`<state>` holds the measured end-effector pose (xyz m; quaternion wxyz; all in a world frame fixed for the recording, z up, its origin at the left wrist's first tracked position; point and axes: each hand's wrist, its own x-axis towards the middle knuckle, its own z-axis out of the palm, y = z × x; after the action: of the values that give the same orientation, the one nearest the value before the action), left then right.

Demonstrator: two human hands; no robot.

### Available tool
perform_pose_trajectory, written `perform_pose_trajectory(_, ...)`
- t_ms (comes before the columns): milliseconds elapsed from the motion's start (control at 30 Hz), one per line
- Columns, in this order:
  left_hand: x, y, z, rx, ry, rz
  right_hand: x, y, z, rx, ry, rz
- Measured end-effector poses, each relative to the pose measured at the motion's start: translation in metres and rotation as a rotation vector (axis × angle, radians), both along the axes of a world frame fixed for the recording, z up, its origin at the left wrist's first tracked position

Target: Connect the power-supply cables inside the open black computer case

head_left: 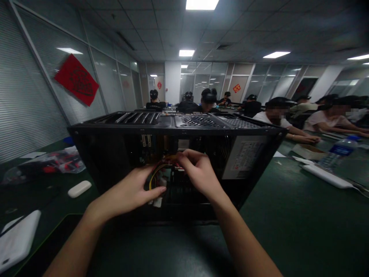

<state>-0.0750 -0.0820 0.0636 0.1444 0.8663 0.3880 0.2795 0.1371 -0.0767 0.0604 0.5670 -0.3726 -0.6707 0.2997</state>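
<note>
Yellow-and-red wire bundle [157,172] inside open black metal computer case [115,154] on green desk [302,215], pinched by right hand [198,173], left hand [135,190] curled around it above white plastic connector [158,201]. Mid cable-handling; next calls for gentle fingerwork.

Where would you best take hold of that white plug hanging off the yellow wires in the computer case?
Probably by the hard body of the white plug, not the yellow wires, coming in through the open side of the computer case that faces the camera: the plug hangs low at that opening, just under the left hand.
</note>
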Motion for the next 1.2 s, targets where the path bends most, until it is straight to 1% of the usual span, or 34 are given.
perform_pose_trajectory(67,0.004,0.008,0.013,-0.135,0.009,-0.038,0.004,-0.004,0.004,-0.016,0.058,-0.014)
perform_pose_trajectory(100,0.004,0.010,0.017,-0.156,-0.003,-0.047,0.006,-0.006,0.005,-0.027,0.062,-0.004)
perform_pose_trajectory(167,0.005,0.014,0.022,-0.135,-0.044,-0.054,0.010,-0.009,0.006,-0.034,0.037,0.024)
perform_pose_trajectory(267,0.006,0.017,0.024,-0.097,-0.143,-0.022,0.016,-0.008,0.005,-0.017,-0.048,0.042)
perform_pose_trajectory(367,0.008,0.018,0.026,-0.133,-0.241,0.047,0.019,-0.004,0.004,-0.006,-0.119,0.077)
perform_pose_trajectory(467,0.009,0.022,0.025,-0.142,-0.310,0.107,0.019,0.000,0.002,-0.011,-0.119,0.118)
perform_pose_trajectory(567,0.008,0.026,0.022,-0.131,-0.328,0.115,0.019,0.002,0.000,-0.011,-0.093,0.103)
perform_pose_trajectory(633,0.007,0.026,0.020,-0.115,-0.293,0.121,0.020,0.001,0.000,-0.013,-0.076,0.077)
perform_pose_trajectory(733,0.008,0.024,0.020,-0.048,-0.241,0.120,0.023,-0.002,0.003,-0.017,-0.067,0.037)
perform_pose_trajectory(900,0.009,0.020,0.025,0.013,-0.293,0.089,0.027,-0.005,0.006,-0.018,-0.110,0.013)
perform_pose_trajectory(1000,0.009,0.023,0.026,0.062,-0.308,0.144,0.025,-0.003,0.003,-0.010,-0.162,-0.003)
perform_pose_trajectory(1100,0.008,0.027,0.025,0.135,-0.334,0.212,0.023,0.001,-0.001,0.035,-0.188,-0.053)
perform_pose_trajectory(1200,0.005,0.029,0.023,0.173,-0.357,0.227,0.023,0.004,-0.004,0.071,-0.257,-0.097)
